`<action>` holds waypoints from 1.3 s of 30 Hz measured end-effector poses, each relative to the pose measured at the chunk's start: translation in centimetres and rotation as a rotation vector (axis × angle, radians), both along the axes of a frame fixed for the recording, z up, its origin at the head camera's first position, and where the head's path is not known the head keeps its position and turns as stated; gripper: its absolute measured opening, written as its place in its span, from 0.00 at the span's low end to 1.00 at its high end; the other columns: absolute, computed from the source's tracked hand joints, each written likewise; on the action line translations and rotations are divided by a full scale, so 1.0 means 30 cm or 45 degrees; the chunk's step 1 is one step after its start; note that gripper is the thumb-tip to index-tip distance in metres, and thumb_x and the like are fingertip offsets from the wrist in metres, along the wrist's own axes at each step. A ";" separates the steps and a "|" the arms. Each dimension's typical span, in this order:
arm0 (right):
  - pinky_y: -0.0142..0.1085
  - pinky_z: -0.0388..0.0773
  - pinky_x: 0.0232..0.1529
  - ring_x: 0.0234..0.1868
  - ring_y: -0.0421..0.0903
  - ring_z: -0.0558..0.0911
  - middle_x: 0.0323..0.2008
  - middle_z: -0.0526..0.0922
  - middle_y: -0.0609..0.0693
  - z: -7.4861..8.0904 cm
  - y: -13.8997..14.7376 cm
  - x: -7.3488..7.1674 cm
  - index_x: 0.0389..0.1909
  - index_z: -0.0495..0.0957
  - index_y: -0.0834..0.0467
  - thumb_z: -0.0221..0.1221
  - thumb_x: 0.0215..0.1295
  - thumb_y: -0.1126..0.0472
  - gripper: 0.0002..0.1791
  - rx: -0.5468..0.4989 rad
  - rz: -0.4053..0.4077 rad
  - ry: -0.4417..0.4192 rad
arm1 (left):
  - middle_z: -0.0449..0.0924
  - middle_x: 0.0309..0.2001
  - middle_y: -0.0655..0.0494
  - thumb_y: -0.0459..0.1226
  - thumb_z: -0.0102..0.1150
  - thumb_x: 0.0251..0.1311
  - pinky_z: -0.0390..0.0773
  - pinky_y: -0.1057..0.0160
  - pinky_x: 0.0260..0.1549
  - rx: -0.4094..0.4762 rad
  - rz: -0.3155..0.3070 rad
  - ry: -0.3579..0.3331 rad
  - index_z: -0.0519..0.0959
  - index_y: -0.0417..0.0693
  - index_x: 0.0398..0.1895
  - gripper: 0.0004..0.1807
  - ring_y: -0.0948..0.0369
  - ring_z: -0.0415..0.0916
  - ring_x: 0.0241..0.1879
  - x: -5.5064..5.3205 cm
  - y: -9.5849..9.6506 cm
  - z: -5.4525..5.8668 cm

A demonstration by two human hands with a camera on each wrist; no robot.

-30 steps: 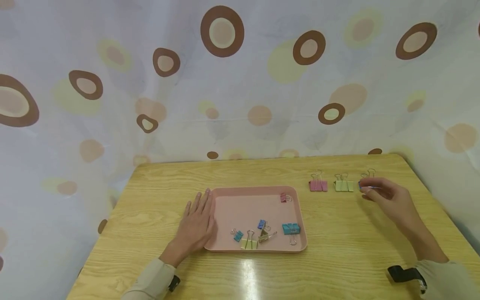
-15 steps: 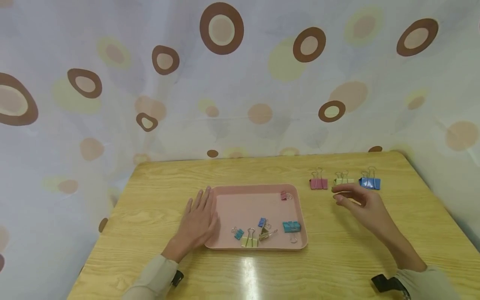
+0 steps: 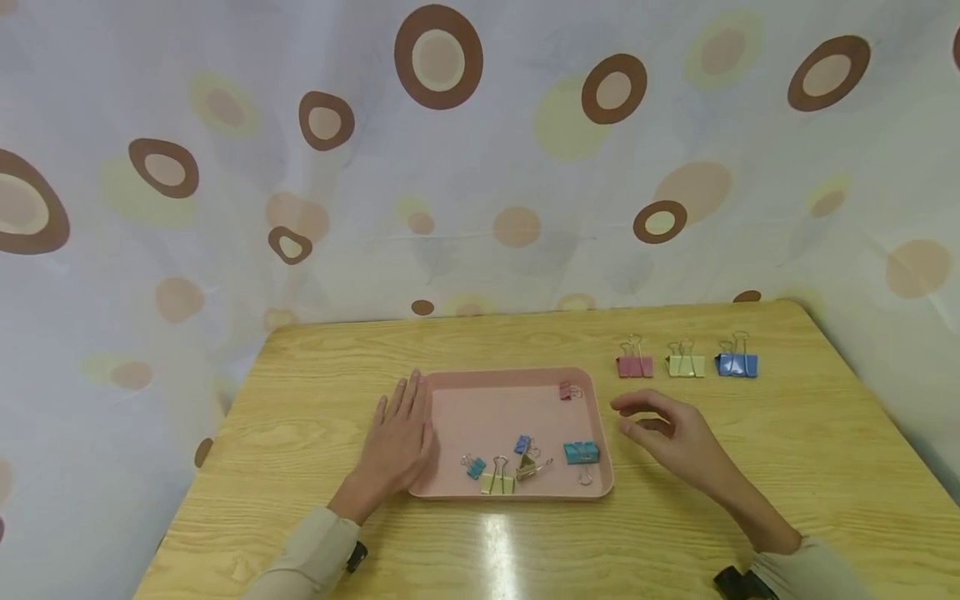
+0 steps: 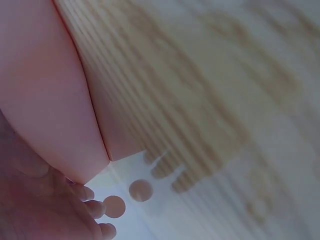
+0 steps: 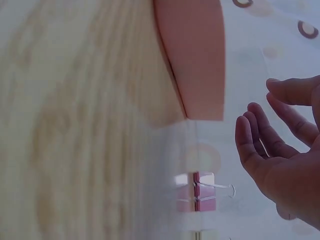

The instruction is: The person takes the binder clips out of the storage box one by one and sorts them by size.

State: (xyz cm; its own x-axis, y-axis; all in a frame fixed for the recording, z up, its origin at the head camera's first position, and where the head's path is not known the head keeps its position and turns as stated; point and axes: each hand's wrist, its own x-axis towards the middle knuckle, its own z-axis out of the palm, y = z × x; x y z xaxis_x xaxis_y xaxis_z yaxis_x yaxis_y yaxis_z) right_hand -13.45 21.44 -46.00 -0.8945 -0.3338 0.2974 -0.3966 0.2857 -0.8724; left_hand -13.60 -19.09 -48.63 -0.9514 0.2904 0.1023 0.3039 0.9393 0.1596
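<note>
A pink tray (image 3: 495,400) lies on the wooden table, with my left hand (image 3: 395,446) resting straight-fingered along its left side. Inside it are small and larger binder clips: a pink one (image 3: 566,391), a small blue one (image 3: 522,444), a small teal one (image 3: 473,467), a yellow one (image 3: 498,484), a gold one (image 3: 527,467) and a large teal one (image 3: 581,452). My right hand (image 3: 675,437) hovers just right of the tray, fingers loosely bent and holding nothing. In the right wrist view its thumb and fingertips stand apart, beside the tray wall (image 5: 195,60).
Behind my right hand a row of larger binder clips stands on the table: pink (image 3: 634,367), pale yellow (image 3: 686,366) and blue (image 3: 737,365). A patterned cloth (image 3: 517,167) hangs at the table's back edge.
My right hand has let go of the blue binder clip at the row's right end and moved left and nearer, to the tray's right side. My left hand stays in place.
</note>
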 end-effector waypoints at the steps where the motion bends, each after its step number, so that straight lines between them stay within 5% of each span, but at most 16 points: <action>1: 0.31 0.83 0.47 0.49 0.44 0.83 0.48 0.84 0.59 -0.003 -0.012 0.004 0.53 0.81 0.66 0.63 0.69 0.72 0.14 0.012 0.002 0.016 | 0.47 0.81 0.37 0.41 0.37 0.79 0.52 0.37 0.73 0.001 0.001 0.004 0.50 0.31 0.80 0.33 0.40 0.47 0.79 0.000 0.001 -0.001; 18: 0.43 0.83 0.46 0.53 0.47 0.80 0.52 0.83 0.46 -0.026 -0.113 0.014 0.49 0.84 0.56 0.75 0.53 0.70 0.22 0.339 0.135 0.328 | 0.50 0.80 0.36 0.39 0.39 0.77 0.53 0.35 0.72 0.046 0.004 0.027 0.53 0.31 0.79 0.33 0.39 0.50 0.78 0.012 0.003 0.002; 26: 0.47 0.80 0.53 0.54 0.48 0.79 0.51 0.82 0.44 -0.029 -0.141 0.006 0.51 0.84 0.56 0.75 0.56 0.64 0.21 0.561 0.282 0.288 | 0.49 0.80 0.37 0.39 0.40 0.78 0.53 0.37 0.73 0.001 0.009 0.021 0.52 0.31 0.79 0.33 0.40 0.49 0.78 0.006 0.008 0.009; 39: 0.42 0.80 0.50 0.47 0.41 0.75 0.48 0.78 0.43 -0.026 -0.162 -0.007 0.48 0.83 0.50 0.72 0.60 0.63 0.16 0.773 0.321 0.283 | 0.48 0.80 0.37 0.40 0.40 0.78 0.52 0.37 0.73 0.001 0.021 0.011 0.52 0.31 0.79 0.33 0.40 0.49 0.78 0.006 0.009 0.011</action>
